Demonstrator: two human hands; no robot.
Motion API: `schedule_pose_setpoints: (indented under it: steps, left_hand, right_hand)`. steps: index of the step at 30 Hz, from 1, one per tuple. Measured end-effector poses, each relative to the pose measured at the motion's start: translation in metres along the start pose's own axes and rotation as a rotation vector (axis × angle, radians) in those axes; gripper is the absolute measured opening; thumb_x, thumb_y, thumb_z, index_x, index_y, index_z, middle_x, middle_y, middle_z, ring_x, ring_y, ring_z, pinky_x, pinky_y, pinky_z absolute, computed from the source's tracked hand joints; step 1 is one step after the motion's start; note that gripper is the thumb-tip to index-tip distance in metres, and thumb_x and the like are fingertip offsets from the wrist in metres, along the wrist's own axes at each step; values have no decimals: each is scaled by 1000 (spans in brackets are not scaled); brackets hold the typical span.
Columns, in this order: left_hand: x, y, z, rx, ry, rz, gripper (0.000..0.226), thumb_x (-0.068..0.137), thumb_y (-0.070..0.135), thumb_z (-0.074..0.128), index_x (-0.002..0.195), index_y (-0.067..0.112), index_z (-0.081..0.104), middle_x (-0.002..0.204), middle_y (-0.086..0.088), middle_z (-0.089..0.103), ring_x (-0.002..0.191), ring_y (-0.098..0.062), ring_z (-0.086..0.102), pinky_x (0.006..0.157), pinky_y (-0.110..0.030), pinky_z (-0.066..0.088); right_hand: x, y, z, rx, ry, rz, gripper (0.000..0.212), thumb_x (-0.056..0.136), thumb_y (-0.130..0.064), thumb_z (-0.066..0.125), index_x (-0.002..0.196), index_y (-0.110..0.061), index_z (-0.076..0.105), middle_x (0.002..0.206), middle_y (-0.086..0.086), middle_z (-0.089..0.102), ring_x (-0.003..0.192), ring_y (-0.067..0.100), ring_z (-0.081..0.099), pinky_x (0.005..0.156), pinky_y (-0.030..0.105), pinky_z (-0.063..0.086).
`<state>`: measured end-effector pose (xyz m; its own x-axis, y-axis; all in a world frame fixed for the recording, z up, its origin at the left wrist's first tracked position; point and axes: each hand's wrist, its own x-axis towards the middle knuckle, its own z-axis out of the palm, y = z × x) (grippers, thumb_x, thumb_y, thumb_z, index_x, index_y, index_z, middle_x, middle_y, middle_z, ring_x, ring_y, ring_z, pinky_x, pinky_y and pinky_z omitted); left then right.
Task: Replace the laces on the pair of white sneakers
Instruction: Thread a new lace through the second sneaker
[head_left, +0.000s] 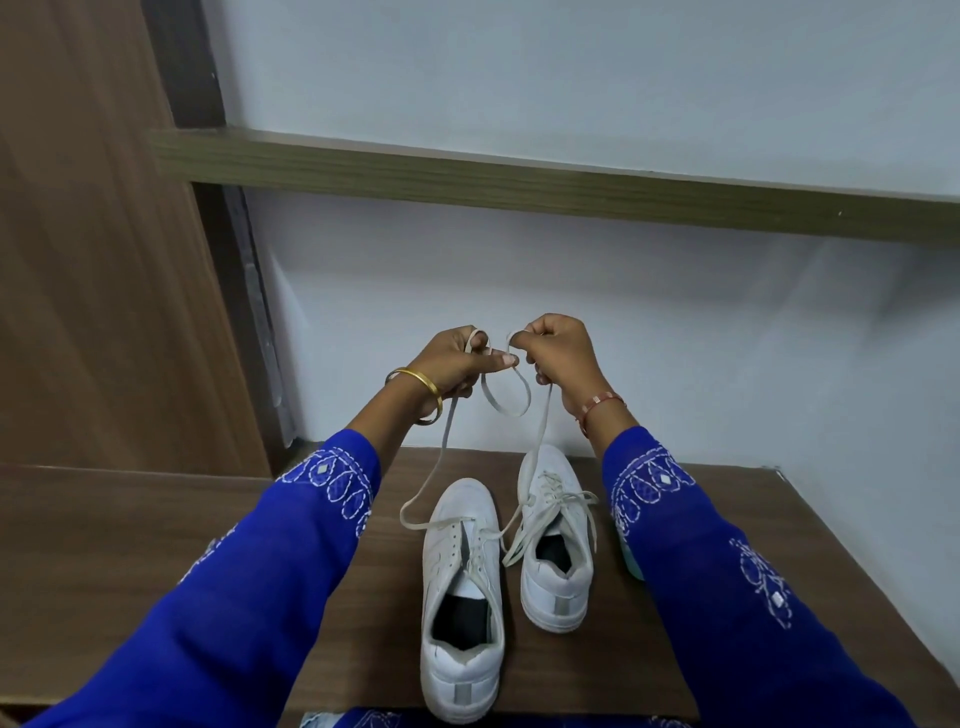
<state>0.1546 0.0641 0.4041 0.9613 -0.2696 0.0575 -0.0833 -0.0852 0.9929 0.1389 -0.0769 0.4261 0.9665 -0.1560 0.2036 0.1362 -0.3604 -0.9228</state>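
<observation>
From the head camera we see our left hand (453, 362) and right hand (556, 353) raised side by side above the far edge of a brown wooden table (644, 623), almost touching, each closed on a white lace (506, 400). The lace wraps over our left fingers, sags in a loop between the two hands, and runs down in two strands, both of which reach the left sneaker (462, 597).

That shoe stands on the table below and nearer to us than the hands, toe pointing away, its eyelets only loosely threaded. Just beside it, not quite touching, stands the right sneaker (556, 540), set a little further back and laced, with loose ends across its tongue.

A gold bangle (418, 389) circles our left wrist and a red thread bracelet (597, 408) our right. Blue embroidered sleeves (270, 587) cover both forearms. Behind the table are a pale wall (623, 322) and a wooden shelf (519, 179).
</observation>
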Motion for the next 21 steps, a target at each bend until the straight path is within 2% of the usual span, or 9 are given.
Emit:
schedule_pose_setpoints:
  steps: [2,5,7,11,13,16,21]
  left_hand:
    - [0,0,2,9,6,8,41,81,13,68,63,21,32,78,-15,51,42,-10,28,40,-17,31]
    - [-1,4,3,-34,42,20,40,85,7,62,61,21,32,53,-2,39,41,-10,28,41,-18,28]
    - [-1,11,-1,-160,94,25,40,87,0,56,62,22,33,57,0,37,38,-7,28,40,-17,24]
    - [4,38,-23,-536,262,93,41,88,-6,44,65,23,28,67,-1,37,31,-3,23,34,-13,18]
    - [4,51,-37,-630,333,162,41,89,-5,43,64,23,27,68,0,39,30,-3,22,32,-15,20]
    - [2,60,-51,-647,393,212,40,89,-5,43,65,22,28,70,1,48,31,-4,23,34,-16,22]
    - [0,60,-60,-718,394,247,37,91,-3,43,65,21,29,61,5,58,33,-5,22,35,-17,23]
  right_hand:
    - [-1,1,0,18,-10,12,22,83,-10,61,64,-12,50,63,4,47,54,14,42,47,22,37]
    - [-3,5,-6,161,-46,61,19,84,-12,62,68,-11,52,60,4,43,49,13,35,45,21,33]
    - [-3,14,-12,264,-79,90,18,85,-15,61,69,-11,54,58,2,40,48,12,31,46,22,30]
    - [-11,51,-13,390,-196,185,34,88,-30,61,60,-14,49,47,-5,34,40,9,26,43,21,27]
    - [-20,81,-6,297,-213,249,39,89,-37,58,59,-16,44,49,-4,32,39,9,25,41,21,25]
    - [-36,124,7,27,-238,336,42,90,-46,53,62,-17,42,53,-2,32,40,10,27,42,21,25]
    - [-47,157,17,-386,-321,226,53,97,-39,40,51,-13,34,53,0,36,51,12,33,57,29,29]
